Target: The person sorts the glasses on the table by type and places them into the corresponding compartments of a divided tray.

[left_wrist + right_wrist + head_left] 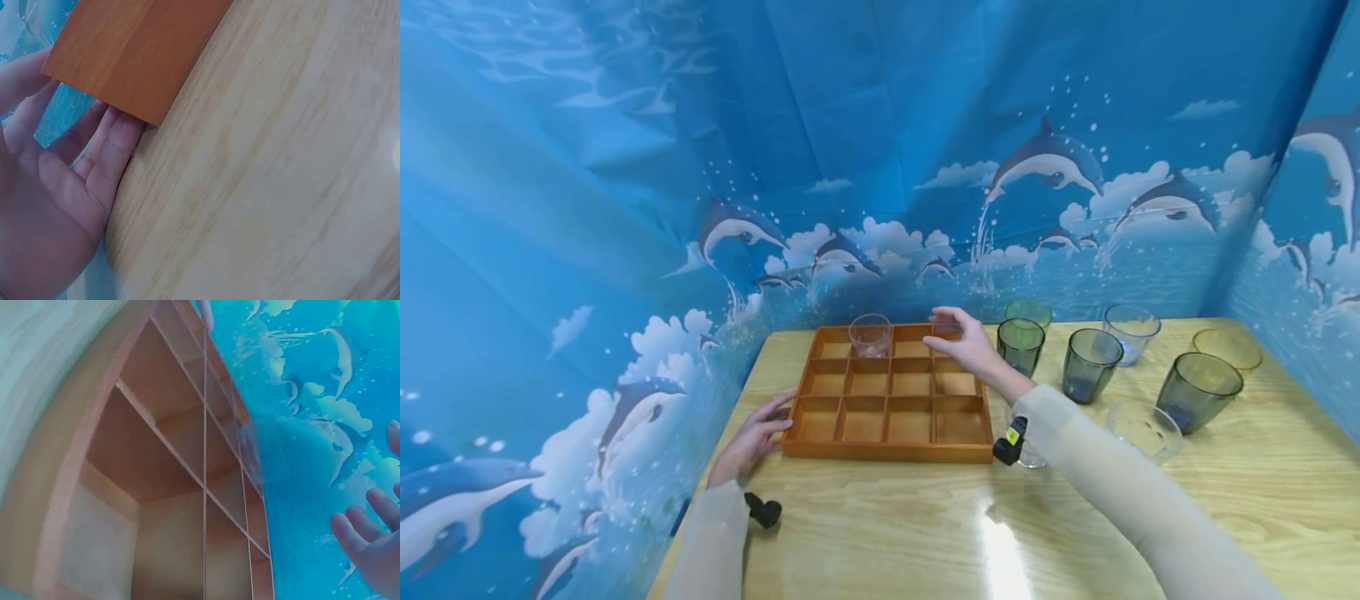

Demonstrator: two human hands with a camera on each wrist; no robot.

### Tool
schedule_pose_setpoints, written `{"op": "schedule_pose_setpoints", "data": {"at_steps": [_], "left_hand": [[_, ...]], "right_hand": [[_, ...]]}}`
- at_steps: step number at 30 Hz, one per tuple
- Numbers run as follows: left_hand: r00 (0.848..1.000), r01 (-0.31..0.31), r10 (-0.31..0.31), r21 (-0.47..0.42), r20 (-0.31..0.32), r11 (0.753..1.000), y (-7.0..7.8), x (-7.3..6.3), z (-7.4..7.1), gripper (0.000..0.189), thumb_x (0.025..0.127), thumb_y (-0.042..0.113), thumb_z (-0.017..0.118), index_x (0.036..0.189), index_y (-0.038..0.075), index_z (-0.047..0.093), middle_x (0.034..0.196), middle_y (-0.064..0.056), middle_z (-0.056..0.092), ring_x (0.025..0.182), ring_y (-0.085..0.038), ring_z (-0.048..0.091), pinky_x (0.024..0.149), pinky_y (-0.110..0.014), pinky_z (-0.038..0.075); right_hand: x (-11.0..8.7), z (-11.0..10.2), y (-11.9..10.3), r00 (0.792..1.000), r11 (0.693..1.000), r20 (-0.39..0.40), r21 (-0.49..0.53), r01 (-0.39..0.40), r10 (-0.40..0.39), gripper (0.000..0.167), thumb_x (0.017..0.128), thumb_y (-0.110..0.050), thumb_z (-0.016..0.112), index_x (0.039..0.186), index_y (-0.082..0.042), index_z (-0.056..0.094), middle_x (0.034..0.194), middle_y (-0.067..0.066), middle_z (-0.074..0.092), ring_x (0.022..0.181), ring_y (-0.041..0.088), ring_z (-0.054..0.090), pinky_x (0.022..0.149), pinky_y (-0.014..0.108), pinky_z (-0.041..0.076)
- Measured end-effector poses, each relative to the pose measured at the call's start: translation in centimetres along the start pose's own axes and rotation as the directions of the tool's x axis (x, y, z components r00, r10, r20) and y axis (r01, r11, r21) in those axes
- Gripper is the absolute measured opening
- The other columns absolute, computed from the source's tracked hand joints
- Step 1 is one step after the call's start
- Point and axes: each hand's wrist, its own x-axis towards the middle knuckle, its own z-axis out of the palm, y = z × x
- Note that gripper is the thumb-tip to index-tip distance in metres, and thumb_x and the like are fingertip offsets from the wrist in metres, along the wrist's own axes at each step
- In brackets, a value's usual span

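A wooden box [887,451] divided into compartments lies on the table. My left hand [752,437] touches its left side, with fingers at the wall and corner; the left wrist view shows the fingertips [128,128] at the box's lower edge. One clear glass [870,337] stands in the back row, second compartment from the left. Over the back right compartment hovers my right hand [967,346], thumb and fingers spread apart and loosely curved. In the right wrist view, the same hand [375,550] appears at the right edge, holding nothing visible.
Right of the box stand a green glass [1030,310], smoky grey glasses [1092,367], a bluish clear glass [1131,333] and an amber glass [1232,346]. A clear glass [1142,429] is close to my right forearm. A dolphin-print curtain [880,167] rises behind the table.
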Motion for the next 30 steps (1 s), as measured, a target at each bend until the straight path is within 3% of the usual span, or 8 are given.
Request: {"op": "schedule_pose_setpoints", "data": {"at_steps": [9,14,19,27,30], "left_hand": [[1.0,-0.003,0.003,0.008,-0.009,1.0,-0.2,0.0,0.0,0.054,0.092,0.017,0.057,0.142,0.028,0.04,0.146,-0.007,0.027,0.132,-0.029,0.025,0.097,-0.057,0.029],[1.0,-0.011,0.011,0.006,-0.006,1.0,-0.4,0.0,-0.1,0.054,0.091,0.018,0.057,0.141,0.029,0.04,0.145,-0.007,0.028,0.131,-0.029,0.026,0.096,-0.056,0.031],[1.0,-0.014,0.014,0.005,-0.002,1.0,-0.4,0.1,0.0,0.054,0.091,0.018,0.057,0.141,0.029,0.04,0.145,-0.006,0.028,0.131,-0.029,0.026,0.096,-0.055,0.031],[1.0,-0.013,0.013,0.01,-0.007,1.0,-0.2,0.0,-0.1,0.054,0.092,0.019,0.057,0.142,0.028,0.039,0.146,-0.007,0.027,0.132,-0.03,0.025,0.097,-0.057,0.029],[1.0,-0.009,0.009,0.004,-0.003,1.0,-0.3,0.0,-0.1,0.055,0.091,0.02,0.057,0.142,0.028,0.039,0.146,-0.007,0.026,0.132,-0.029,0.024,0.097,-0.056,0.03]], "right_hand": [[-2.3,-1.1,0.6,1.0,0.998,0.001,0.07,-0.001,0.001,0.054,0.087,-0.017,0.066,0.134,-0.004,0.043,0.128,0.017,0.051,0.119,0.036,0.046,0.091,0.039,0.043],[-3.8,-2.0,0.4,0.999,0.998,-0.014,0.043,0.045,-0.045,0.054,0.085,-0.019,0.069,0.131,-0.006,0.046,0.126,0.013,0.053,0.116,0.03,0.049,0.086,0.031,0.047],[-5.4,-3.3,0.6,0.993,0.991,-0.012,0.065,0.114,-0.113,0.055,0.086,-0.011,0.067,0.135,-0.004,0.042,0.127,0.016,0.051,0.114,0.026,0.051,0.086,0.028,0.046],[-8.1,-5.5,0.5,0.995,0.995,-0.022,0.011,0.099,-0.098,0.06,0.087,-0.014,0.065,0.138,-0.004,0.037,0.131,0.019,0.047,0.118,0.04,0.043,0.09,0.027,0.042],[-8.9,-6.2,0.6,0.994,0.994,-0.029,0.005,0.11,-0.11,0.059,0.087,-0.01,0.065,0.138,-0.002,0.037,0.131,0.022,0.046,0.117,0.037,0.045,0.089,0.025,0.043]]}}
